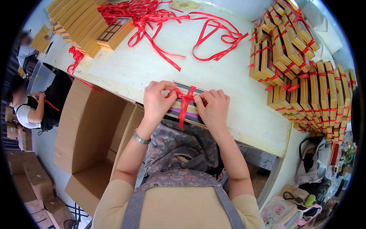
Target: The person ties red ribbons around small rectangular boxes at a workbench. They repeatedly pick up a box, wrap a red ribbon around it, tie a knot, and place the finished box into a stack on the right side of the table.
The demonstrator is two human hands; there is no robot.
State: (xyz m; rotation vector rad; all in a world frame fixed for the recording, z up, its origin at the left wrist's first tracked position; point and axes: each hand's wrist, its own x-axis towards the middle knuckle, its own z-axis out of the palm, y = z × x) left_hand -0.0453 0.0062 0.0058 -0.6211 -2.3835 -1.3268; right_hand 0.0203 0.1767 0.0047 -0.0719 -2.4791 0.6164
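A small flat box (192, 115) with dark, gold and purple bands lies at the table's near edge, right in front of me. Red ribbon (184, 105) crosses its top and is gathered in a knot or bow, one tail hanging over the near side. My left hand (157, 100), a metal watch on its wrist, pinches the ribbon left of the knot with thumb and forefinger. From the other side, my right hand (213, 108) has thumb and forefinger closed on the ribbon just right of the knot. Its other fingers curl over the box's right end.
Loose red ribbons (152, 17) are heaped at the back of the white table (126, 68). Stacked gold boxes (78, 28) stand back left; many ribbon-tied boxes (301, 84) are piled right. An open cardboard carton (95, 126) sits left below the edge. Another person (32, 108) holds ribbon farther left.
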